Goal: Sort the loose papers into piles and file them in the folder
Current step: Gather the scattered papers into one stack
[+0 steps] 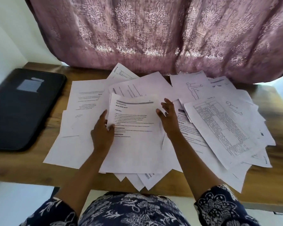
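Note:
Several loose printed papers (222, 128) lie fanned across the wooden table (15, 167). My left hand (101, 131) pinches the left edge of a small stack of text sheets (134, 137) in the middle, thumb on top and fingers underneath. My right hand (167, 118) sits at the stack's right edge with its fingers spread and relaxed, fingertips touching the paper. A shut black folder (23, 110) with a pale label lies flat at the table's left end, apart from both hands.
A pink patterned curtain (153, 38) hangs along the table's far edge, brushing the back papers. Some sheets overhang the table's near edge (137, 181). Bare wood shows between the folder and the papers. White wall at left.

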Demonstrator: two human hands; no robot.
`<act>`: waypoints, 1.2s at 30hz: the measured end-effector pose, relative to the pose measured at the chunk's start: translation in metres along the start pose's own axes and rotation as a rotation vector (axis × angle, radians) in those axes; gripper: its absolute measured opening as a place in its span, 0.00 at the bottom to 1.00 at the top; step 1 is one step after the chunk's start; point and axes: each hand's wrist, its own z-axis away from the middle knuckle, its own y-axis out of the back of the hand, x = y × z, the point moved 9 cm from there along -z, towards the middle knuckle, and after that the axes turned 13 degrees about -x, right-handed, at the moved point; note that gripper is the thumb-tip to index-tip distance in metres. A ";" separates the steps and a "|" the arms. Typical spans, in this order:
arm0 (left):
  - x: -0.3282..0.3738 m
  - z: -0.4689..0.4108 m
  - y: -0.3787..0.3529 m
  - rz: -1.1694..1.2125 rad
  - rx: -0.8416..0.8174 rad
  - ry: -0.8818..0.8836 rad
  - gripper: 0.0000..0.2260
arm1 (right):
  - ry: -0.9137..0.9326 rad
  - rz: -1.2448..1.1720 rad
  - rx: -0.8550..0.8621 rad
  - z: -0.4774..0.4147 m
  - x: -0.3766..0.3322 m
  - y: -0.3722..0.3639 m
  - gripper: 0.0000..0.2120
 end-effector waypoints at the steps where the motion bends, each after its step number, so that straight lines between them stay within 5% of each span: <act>1: -0.001 -0.004 0.002 -0.109 0.016 0.017 0.28 | 0.006 0.173 0.046 0.001 -0.003 0.009 0.26; 4: -0.003 -0.007 -0.002 -0.355 0.031 0.013 0.29 | -0.062 0.737 0.156 0.016 -0.001 0.043 0.28; 6: 0.016 0.000 -0.014 -0.420 0.052 -0.164 0.29 | -0.249 0.936 0.205 0.031 0.020 0.075 0.32; 11: 0.058 0.020 -0.100 -0.667 -0.254 -0.428 0.28 | -0.664 0.878 0.192 0.065 0.063 0.116 0.36; 16: 0.055 0.020 -0.130 -0.657 -0.327 -0.349 0.29 | -0.551 0.723 0.003 0.061 0.054 0.047 0.33; 21: 0.052 0.014 -0.115 -0.419 -0.274 -0.311 0.31 | -0.321 0.187 -0.009 0.057 0.025 0.045 0.23; 24: 0.051 0.015 -0.117 -0.434 -0.294 -0.307 0.33 | -0.209 0.682 0.009 0.052 0.024 0.087 0.25; 27: 0.054 0.014 -0.117 -0.410 -0.308 -0.305 0.34 | -0.366 0.947 -0.243 0.055 0.064 0.068 0.31; 31: 0.059 0.014 -0.115 -0.371 -0.303 -0.318 0.31 | -0.302 0.935 -0.331 0.065 0.058 0.000 0.34; 36: 0.061 0.011 -0.077 0.057 -0.258 -0.223 0.17 | -0.263 0.653 -0.408 0.070 0.039 -0.060 0.31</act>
